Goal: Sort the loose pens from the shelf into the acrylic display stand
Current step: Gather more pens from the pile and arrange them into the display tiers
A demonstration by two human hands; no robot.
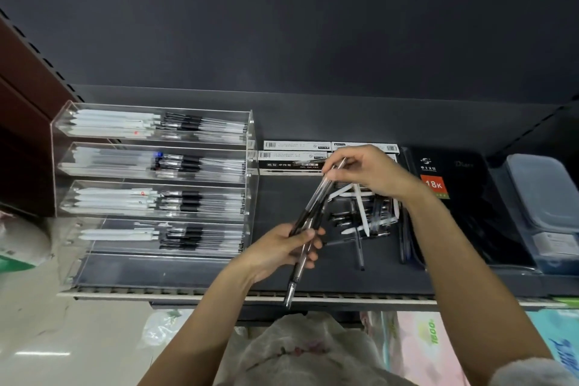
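Observation:
A tiered acrylic display stand (250,147) stands at the left of the dark shelf, its upper tiers filled with white and black-grip pens; the lowest tier looks bare. My left hand (282,252) grips a small bunch of clear black-grip pens (310,216) slanting up to the right. My right hand (372,171) pinches the top end of one pen in that bunch. Beneath my right hand lies a pile of loose pens (366,222), black and white, partly hidden by the wrist.
Flat pen boxes (294,155) lie behind the hands. A black notebook pack with an orange "18K" label (454,185) and a blue-grey plastic case (545,197) sit to the right. The shelf's front edge (156,294) runs below; bagged goods lie underneath.

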